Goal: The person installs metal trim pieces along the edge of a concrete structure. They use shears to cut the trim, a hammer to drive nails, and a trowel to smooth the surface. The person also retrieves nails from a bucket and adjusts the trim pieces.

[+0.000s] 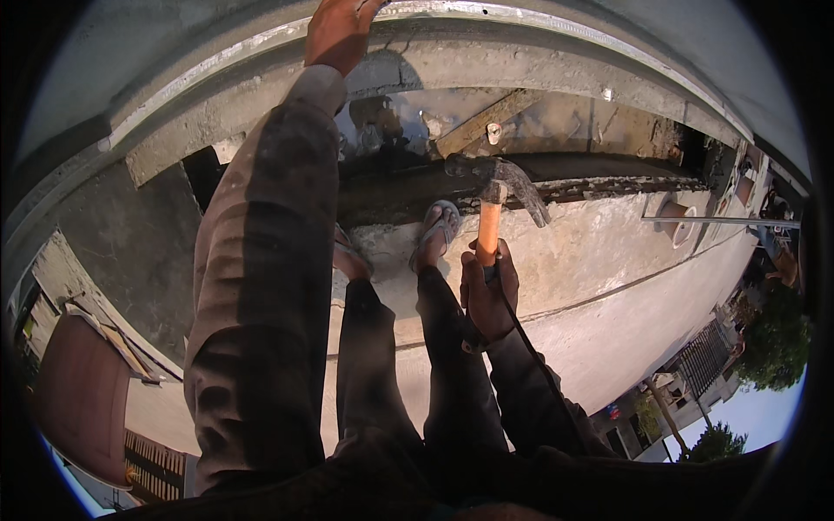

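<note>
My right hand [492, 291] is closed round the handle of a claw hammer [489, 227]. The orange handle points up from my fist, and the dark, worn metal head lies above it with the claw toward the right. My left arm is stretched far forward. At the top edge my left hand [337, 39] is closed beside a long pale metal strip [486, 12] on the wall. Its fingertips are partly cut off by the picture's edge, with a small dark thing near them that I cannot make out.
Below the strip runs a concrete ledge [521, 56]. A wet trough [556, 122] with a wooden board [486, 123] lies before my sandalled feet [437, 227]. I stand on a concrete slab [599, 234]. A pot [676, 222] and thin rod [730, 222] are at right, a reddish-brown panel [82, 399] at left.
</note>
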`<state>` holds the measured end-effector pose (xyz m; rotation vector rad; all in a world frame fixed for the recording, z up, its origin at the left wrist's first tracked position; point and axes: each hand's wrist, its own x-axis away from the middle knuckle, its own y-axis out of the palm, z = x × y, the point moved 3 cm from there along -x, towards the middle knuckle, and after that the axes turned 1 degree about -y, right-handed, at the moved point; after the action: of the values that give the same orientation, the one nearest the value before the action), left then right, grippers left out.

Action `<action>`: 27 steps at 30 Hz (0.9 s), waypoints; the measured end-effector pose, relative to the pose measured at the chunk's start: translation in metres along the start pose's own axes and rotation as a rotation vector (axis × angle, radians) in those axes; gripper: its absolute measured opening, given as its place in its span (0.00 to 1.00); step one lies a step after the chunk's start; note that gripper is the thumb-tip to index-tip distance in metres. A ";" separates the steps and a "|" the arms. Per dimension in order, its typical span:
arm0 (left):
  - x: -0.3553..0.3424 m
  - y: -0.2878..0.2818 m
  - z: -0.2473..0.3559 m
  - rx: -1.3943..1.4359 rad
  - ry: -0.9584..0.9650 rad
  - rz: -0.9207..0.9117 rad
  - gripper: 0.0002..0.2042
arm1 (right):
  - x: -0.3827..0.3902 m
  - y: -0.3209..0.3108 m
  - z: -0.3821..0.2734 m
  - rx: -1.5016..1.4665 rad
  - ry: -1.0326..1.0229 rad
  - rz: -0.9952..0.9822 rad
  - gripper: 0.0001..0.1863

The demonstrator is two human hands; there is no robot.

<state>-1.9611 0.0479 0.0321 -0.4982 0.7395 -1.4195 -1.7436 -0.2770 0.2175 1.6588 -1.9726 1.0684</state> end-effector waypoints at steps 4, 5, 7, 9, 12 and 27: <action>-0.010 0.004 0.004 -0.038 0.043 0.003 0.20 | -0.047 0.008 -0.050 -0.167 -0.129 -0.018 0.14; -0.010 0.008 0.006 -0.033 0.037 0.024 0.20 | -0.058 0.009 -0.061 -0.115 -0.161 0.018 0.14; -0.006 0.007 0.001 -0.050 0.010 0.071 0.20 | -0.082 0.013 -0.077 -0.009 -0.227 0.063 0.16; -0.007 0.010 -0.002 -0.059 -0.009 0.109 0.20 | -0.102 0.018 -0.091 0.160 -0.474 0.162 0.14; -0.009 0.008 0.010 -0.030 -0.012 0.078 0.19 | -0.112 0.026 -0.119 0.265 -0.617 0.220 0.12; -0.013 -0.016 0.049 0.030 0.115 -0.001 0.13 | -0.118 0.020 -0.107 0.170 -0.560 0.223 0.15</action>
<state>-1.9372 0.0536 0.0795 -0.3960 0.8092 -1.4675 -1.7534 -0.1177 0.2006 2.0348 -2.5238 0.9334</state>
